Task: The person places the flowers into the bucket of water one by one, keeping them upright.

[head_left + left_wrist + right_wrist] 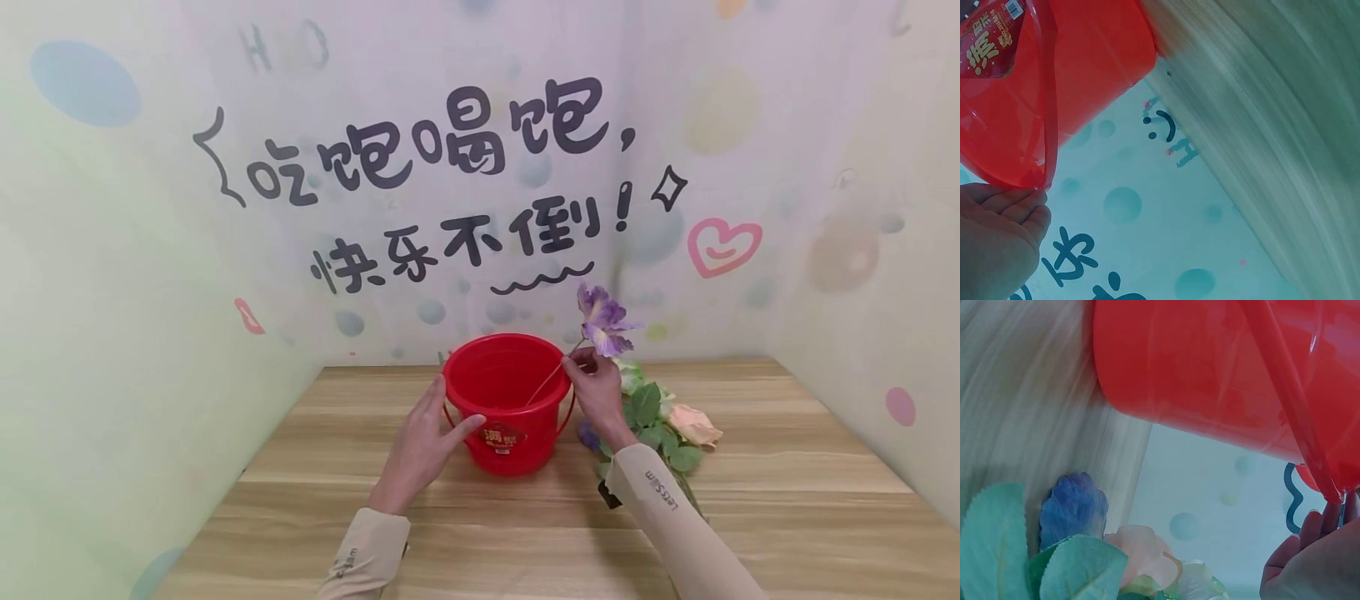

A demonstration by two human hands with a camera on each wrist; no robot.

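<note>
Bucket (528,454), red, upright on the bench (330,475), mouth up, label (501,437) facing the person. Left hand (420,442) at its left side: fingers mostly straight, touching the rim, thumb spread across to the front near the rim; no curl round the bucket. Left wrist view has these fingertips against the rim, right where the handle (1050,94) meets it.

Right hand (596,392) at the bucket's right rim, fingers pinching the stem (547,383) of a purple flower (604,321). Bloom sits above the hand, higher than the rim; stem slants down left over the rim, lower end inside the bucket. Whether it touches the inner wall, can't tell.

More flowers lie on the bench right of the bucket, partly behind the right wrist: peach rose (693,425), green leaves (647,404), a blue-purple bloom (1075,509) nearest the bucket. Small black item (609,495) by the right cuff, can't tell what. Light sleeves (367,546) on both arms, printed text on each. Behind the bench, pale wall (420,42) with coloured dots, dark lettering and a pink heart.
</note>
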